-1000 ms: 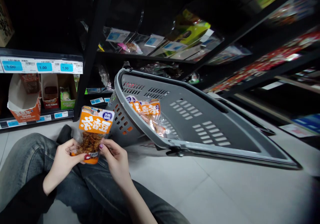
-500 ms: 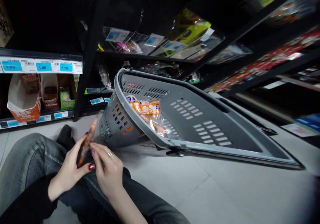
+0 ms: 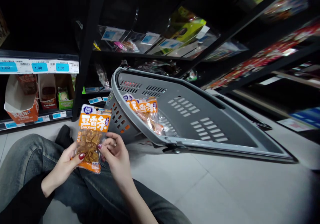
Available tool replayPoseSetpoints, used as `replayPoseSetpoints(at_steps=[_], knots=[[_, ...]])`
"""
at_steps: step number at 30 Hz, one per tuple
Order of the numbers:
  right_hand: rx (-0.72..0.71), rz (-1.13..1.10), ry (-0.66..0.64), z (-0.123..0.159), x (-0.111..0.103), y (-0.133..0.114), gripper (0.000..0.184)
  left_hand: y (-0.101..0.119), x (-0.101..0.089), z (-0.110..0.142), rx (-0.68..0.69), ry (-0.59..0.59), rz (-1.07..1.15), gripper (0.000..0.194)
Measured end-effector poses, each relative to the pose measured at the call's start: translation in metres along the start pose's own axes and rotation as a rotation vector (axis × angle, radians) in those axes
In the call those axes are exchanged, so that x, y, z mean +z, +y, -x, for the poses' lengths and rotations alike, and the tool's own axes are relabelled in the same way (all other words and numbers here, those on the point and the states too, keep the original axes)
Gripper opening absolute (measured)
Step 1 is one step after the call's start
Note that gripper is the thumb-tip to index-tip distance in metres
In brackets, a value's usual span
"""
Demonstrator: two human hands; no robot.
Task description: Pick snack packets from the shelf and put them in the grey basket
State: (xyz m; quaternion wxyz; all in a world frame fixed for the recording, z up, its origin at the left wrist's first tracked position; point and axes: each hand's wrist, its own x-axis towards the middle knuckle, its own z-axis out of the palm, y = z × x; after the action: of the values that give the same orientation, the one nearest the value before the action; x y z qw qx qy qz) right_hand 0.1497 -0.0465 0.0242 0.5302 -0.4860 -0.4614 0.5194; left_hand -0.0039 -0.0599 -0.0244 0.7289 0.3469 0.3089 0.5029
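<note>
An orange-and-clear snack packet [image 3: 90, 140] with brown pieces inside is held upright over my lap, its printed front facing me. My left hand [image 3: 61, 167] grips its lower left side, thumb across the front. On the right edge, my right hand [image 3: 116, 155] pinches it between thumb and fingers. Just beyond my hands, a grey plastic shopping basket [image 3: 140, 130] stands on the floor with its opening tilted toward me. Several similar orange snack packets [image 3: 146, 108] lie inside the basket.
Black store shelves [image 3: 87, 50] run along the back, with price labels on their edges. At left, an orange display box [image 3: 22, 107] sits on the lowest shelf, beside smaller boxes. My bent leg in jeans [image 3: 27, 160] is at lower left, above pale floor tiles [image 3: 200, 184].
The packet has turned from edge-on to front-facing. My right hand has shifted from its near face to its right edge, and the view has moved slightly.
</note>
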Motion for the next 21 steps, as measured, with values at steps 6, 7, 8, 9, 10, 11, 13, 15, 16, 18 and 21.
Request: replayPoseSetpoints(at_steps=[6, 7, 8, 9, 10, 11, 13, 15, 16, 18, 21], knots=[[0.008, 0.030, 0.016, 0.002, 0.003, 0.000, 0.015, 0.001, 0.000, 0.000, 0.027, -0.033, 0.009, 0.042], [0.009, 0.027, 0.021, 0.002, 0.002, 0.000, 0.015, 0.001, 0.000, 0.001, 0.028, -0.037, 0.011, 0.042], [0.007, 0.027, 0.024, 0.002, 0.002, 0.000, 0.015, 0.001, 0.000, 0.001, 0.026, -0.037, 0.022, 0.041], [0.001, 0.034, 0.029, 0.002, 0.001, 0.001, 0.014, 0.001, 0.000, 0.002, 0.020, -0.034, 0.048, 0.040], [-0.009, 0.048, 0.039, 0.002, 0.001, 0.002, 0.013, 0.002, 0.001, 0.003, 0.000, -0.034, 0.088, 0.039], [-0.020, 0.066, 0.051, 0.001, 0.000, 0.003, 0.012, 0.002, 0.002, 0.004, -0.036, -0.039, 0.138, 0.039], [-0.038, 0.099, 0.075, 0.001, 0.001, 0.006, 0.012, 0.003, 0.004, 0.005, -0.127, -0.057, 0.233, 0.045], [-0.037, 0.110, 0.088, 0.001, 0.003, 0.009, 0.012, 0.003, 0.007, 0.006, -0.177, -0.064, 0.271, 0.044], [-0.031, 0.112, 0.088, 0.002, 0.005, 0.012, 0.012, 0.003, 0.009, 0.006, -0.181, -0.060, 0.269, 0.042], [-0.038, 0.167, 0.077, 0.006, 0.010, 0.018, 0.012, 0.001, 0.011, 0.005, -0.161, -0.061, 0.239, 0.049], [-0.112, 0.319, 0.055, 0.013, 0.020, 0.030, 0.013, 0.000, 0.013, 0.003, -0.132, -0.092, 0.159, 0.060]])
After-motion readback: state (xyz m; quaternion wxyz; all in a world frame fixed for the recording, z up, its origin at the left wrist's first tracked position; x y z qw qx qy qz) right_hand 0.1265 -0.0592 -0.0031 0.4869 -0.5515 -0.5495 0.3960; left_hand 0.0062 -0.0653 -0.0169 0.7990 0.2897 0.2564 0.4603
